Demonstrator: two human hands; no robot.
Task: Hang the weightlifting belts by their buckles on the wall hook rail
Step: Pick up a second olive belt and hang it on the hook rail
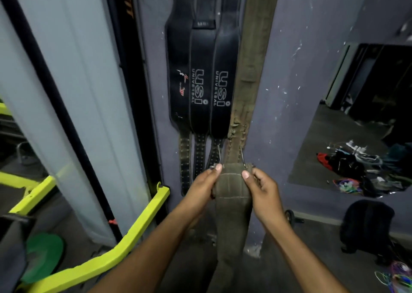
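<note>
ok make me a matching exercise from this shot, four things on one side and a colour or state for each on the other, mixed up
Things:
1. olive belt
2. USI belts
3. metal bar
4. backpack

Colour or state:
A. neon yellow, lower left
B. hanging on the wall, white lettering
C. black, on the floor at the right
D. pinched at its top edge by the left hand and right hand

Pairs: 1-D, 2-B, 3-A, 4-C
</note>
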